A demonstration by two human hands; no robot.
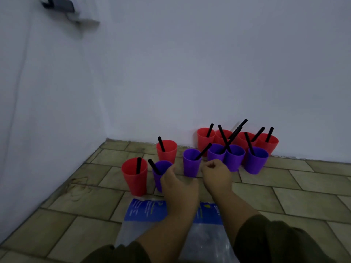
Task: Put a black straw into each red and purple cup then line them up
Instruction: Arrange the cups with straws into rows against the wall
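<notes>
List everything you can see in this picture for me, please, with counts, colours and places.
red cups: six, red, four along the wall, two at front left
purple cups: five, purple, in front of the red ones
straws: eleven, black, one in each cup
plastic bag: one, clear with blue label, floor nearest the person
wall fixture: one, dark, upper left
floor: beige tiles
left hand: between two purple cups, grip unclear
right hand: fingers curled, nothing seen in it
</notes>
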